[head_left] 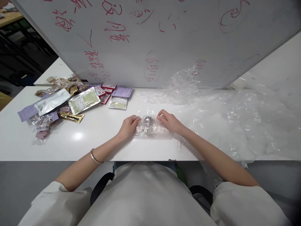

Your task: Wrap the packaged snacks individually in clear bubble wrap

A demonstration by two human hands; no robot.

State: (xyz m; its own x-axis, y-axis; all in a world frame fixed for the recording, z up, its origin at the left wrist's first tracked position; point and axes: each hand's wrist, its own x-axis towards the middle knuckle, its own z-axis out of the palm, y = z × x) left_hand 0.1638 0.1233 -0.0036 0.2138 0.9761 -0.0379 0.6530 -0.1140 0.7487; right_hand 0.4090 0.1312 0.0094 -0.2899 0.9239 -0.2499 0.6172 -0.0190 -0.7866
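Note:
A clear plastic bag [162, 131] lies on the white table in front of me, with a small dark item [148, 121] showing through its middle; I cannot make out its kind. My left hand [129, 126] pinches the bag's upper left part between thumb and fingers. On the other side, my right hand [169, 121] has its fingertips closed on the upper right edge. Both hands rest low, close to the tabletop, with the dark item between them.
Crumpled clear plastic bags [235, 125] cover the table's right side. Various packets [86, 100] and wrapped items are heaped at the left, beside small red-and-white boxes [108, 87]. A whiteboard [131, 59] with red writing stands along the back. The table's front edge [58, 160] runs before me.

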